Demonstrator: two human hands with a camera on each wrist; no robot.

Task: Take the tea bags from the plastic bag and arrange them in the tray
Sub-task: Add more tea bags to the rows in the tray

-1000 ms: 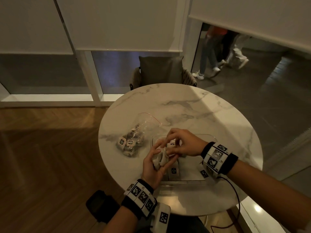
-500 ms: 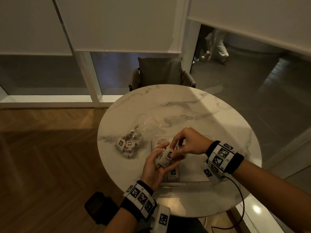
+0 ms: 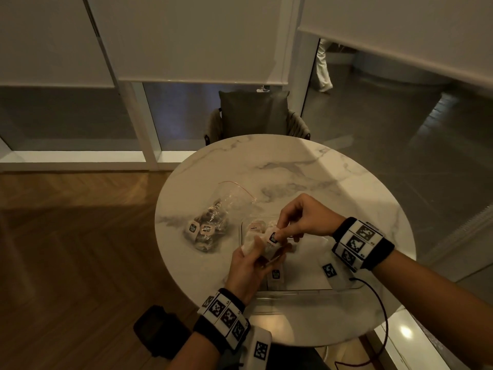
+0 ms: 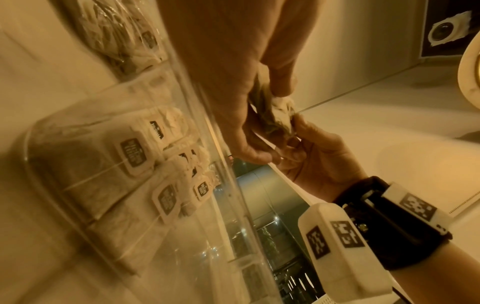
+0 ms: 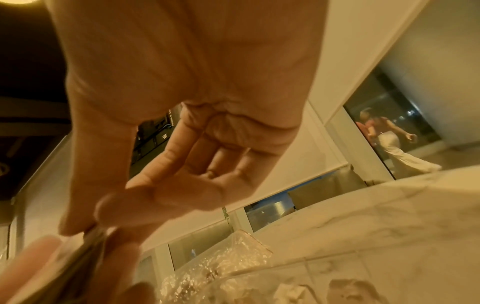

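Note:
Over the clear tray my left hand grips a crumpled white tea bag. My right hand pinches the tea bag's tag just above it. The left wrist view shows both hands on the tea bag, beside the tray. Several tea bags lie in a row inside the tray. The plastic bag, holding more tea bags, lies open on the table left of the tray. In the right wrist view my right hand pinches something thin near the plastic bag.
The round marble table carries only the bag and tray. A dark chair stands at its far side. A cable hangs from my right wrist across the near right edge. Wooden floor lies to the left.
Both hands stay over the tray. My right hand has risen a little and pulled the tag up from the bundle in my left hand. People beyond the glass walked off.

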